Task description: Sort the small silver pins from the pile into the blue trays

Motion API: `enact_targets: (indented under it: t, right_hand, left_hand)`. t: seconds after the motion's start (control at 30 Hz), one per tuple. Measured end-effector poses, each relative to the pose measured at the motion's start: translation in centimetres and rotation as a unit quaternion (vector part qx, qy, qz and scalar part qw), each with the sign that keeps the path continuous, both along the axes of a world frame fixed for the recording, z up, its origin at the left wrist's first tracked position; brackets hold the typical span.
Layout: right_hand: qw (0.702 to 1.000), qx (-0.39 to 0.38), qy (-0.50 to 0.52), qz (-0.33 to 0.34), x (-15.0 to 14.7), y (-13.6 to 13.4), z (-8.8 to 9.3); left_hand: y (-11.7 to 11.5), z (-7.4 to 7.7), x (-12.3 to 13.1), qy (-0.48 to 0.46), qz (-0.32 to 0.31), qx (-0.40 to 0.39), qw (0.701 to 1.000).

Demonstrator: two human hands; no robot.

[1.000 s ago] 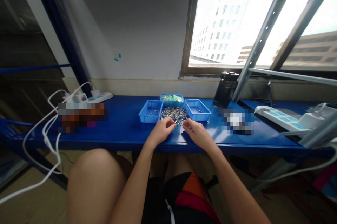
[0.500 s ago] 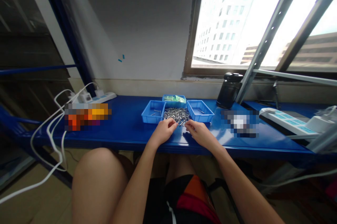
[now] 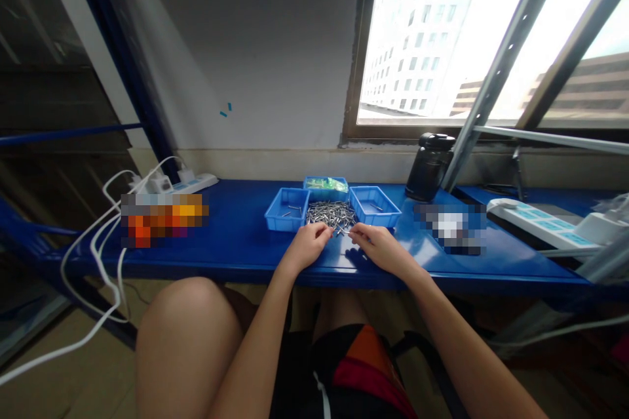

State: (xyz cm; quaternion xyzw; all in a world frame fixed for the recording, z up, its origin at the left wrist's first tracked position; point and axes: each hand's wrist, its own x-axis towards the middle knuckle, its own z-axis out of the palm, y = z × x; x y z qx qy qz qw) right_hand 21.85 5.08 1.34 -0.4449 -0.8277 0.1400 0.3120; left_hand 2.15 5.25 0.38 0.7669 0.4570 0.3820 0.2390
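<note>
A heap of small silver screws [image 3: 332, 212] lies on the blue table between two blue bins. My left hand [image 3: 308, 246] is closed at the heap's near edge, thumb and fingers pinched together. Whatever may be in that pinch is too small to make out. Opposite it, my right hand [image 3: 376, 246] pinches what looks like one thin silver screw [image 3: 346, 233], its end pointing toward the left hand. The left bin [image 3: 287, 221] and the right bin [image 3: 377, 218] each hold a few loose screws. Behind the heap, a third bin [image 3: 308, 187] contains a green-and-clear plastic packet [image 3: 327, 185].
A black bottle [image 3: 428, 166] stands at the back right. Power strips lie at left [image 3: 196, 181] and right [image 3: 540, 225], with white cables [image 3: 93, 252] hanging over the left side. Two blurred-out items flank the work area. The table's front edge [image 3: 344, 280] runs below my wrists.
My right hand has shifted slightly right, away from the left one, and the thin silver screw at its fingertips shows more clearly. My left hand has barely moved.
</note>
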Motion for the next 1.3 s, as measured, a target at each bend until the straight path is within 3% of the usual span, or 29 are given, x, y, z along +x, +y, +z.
enact_targets:
  t: [0.1,0.2,0.3,0.37,0.53,0.73,0.93,1.3]
  right_hand:
    - [0.997,0.052,-0.02,-0.053,0.8,0.5,0.8]
    - [0.971,0.118,-0.077,-0.194,2.0,1.5,1.6]
    - [0.939,0.127,-0.15,-0.282,3.2,2.6,1.9]
    - [0.93,0.127,-0.169,-0.302,3.4,2.9,1.9]
    - [0.951,0.156,-0.131,-0.232,1.5,1.6,1.0]
    - [0.976,0.098,-0.159,-0.113,-1.8,0.2,-0.8]
    - [0.977,0.075,-0.17,-0.1,-2.1,0.8,-1.7]
    - [0.977,0.072,-0.179,-0.093,-2.2,0.4,-1.4]
  left_hand:
    - [0.1,-0.2,0.0,-0.001,0.016,0.007,1.0]
    - [0.1,-0.2,0.0,0.005,0.022,0.01,1.0]
    - [0.1,-0.3,0.0,0.009,0.025,0.009,1.0]
    - [0.0,-0.3,0.0,0.01,0.026,0.009,1.0]
    - [-0.1,0.0,0.1,0.009,0.028,0.007,1.0]
    - [-0.1,0.0,0.2,0.012,0.024,0.008,1.0]
    - [0.0,-0.1,0.2,0.013,0.018,0.01,1.0]
    - [0.0,-0.1,0.1,0.009,0.015,0.01,1.0]
